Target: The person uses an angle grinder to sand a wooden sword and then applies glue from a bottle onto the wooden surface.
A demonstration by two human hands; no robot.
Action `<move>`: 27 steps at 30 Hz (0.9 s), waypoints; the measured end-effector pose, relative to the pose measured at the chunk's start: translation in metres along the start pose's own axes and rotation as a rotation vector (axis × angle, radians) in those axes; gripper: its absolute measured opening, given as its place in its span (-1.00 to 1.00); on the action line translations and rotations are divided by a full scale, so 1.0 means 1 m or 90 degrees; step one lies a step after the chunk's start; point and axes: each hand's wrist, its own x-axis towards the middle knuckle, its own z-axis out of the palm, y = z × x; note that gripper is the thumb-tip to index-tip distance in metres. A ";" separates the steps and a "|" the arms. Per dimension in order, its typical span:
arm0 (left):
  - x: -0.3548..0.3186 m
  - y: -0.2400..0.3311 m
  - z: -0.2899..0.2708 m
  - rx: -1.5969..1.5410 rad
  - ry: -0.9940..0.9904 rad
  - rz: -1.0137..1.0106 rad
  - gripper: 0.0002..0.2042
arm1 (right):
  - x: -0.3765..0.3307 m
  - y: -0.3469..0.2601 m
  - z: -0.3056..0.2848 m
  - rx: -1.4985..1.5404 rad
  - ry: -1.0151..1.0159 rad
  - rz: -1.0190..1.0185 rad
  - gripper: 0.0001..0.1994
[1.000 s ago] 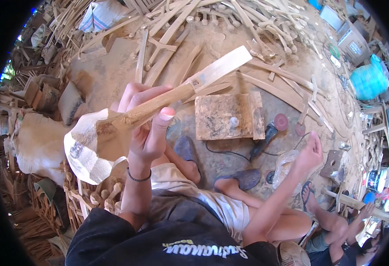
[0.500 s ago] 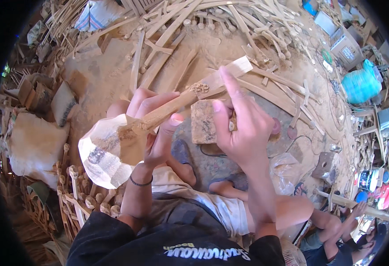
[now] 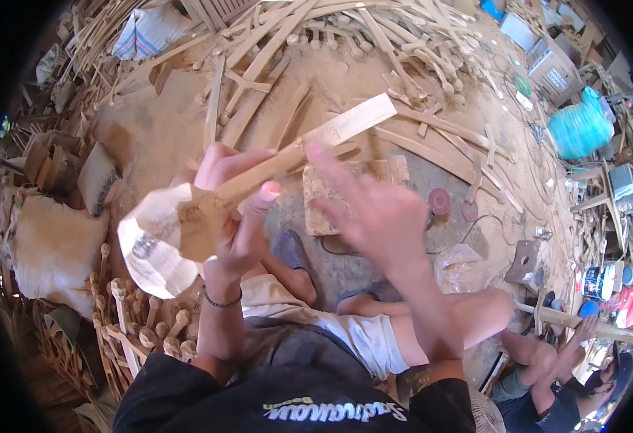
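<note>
A roughly carved wooden ladle [image 3: 258,175] lies slantwise before me, its large faceted head at lower left and its squared pale handle end at upper right. My left hand [image 3: 243,234] grips the handle close to the head, thumb on the near side and fingers on the far side. My right hand [image 3: 378,216], smeared by motion, has its index finger stretched to the middle of the handle and its thumb apart. Nothing is held in it. Beneath the right hand stands a squared wooden block [image 3: 318,184], partly covered by the hand and handle.
Long wood pieces [image 3: 273,43] are heaped ahead. Several knobbed wooden pieces [image 3: 154,325] stand at my lower left. A clear plastic bag [image 3: 461,268] and a holed block [image 3: 526,261] lie to the right. Another person [image 3: 547,386] sits at lower right with a long wooden piece [image 3: 583,327].
My right index finger has slid down the handle from near its end to its middle. The clump of wood dust there is no longer visible. My left hand keeps its grip.
</note>
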 end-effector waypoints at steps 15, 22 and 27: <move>-0.006 0.005 0.003 0.022 -0.018 0.012 -0.63 | -0.001 0.008 -0.016 0.162 -0.065 -0.016 -0.10; -0.005 0.004 0.004 0.019 -0.010 0.004 -0.64 | -0.028 0.010 0.023 0.233 -0.053 -0.027 -0.36; -0.012 -0.007 0.004 -0.073 0.089 -0.075 -0.70 | -0.127 0.080 0.080 0.254 0.127 0.452 -0.73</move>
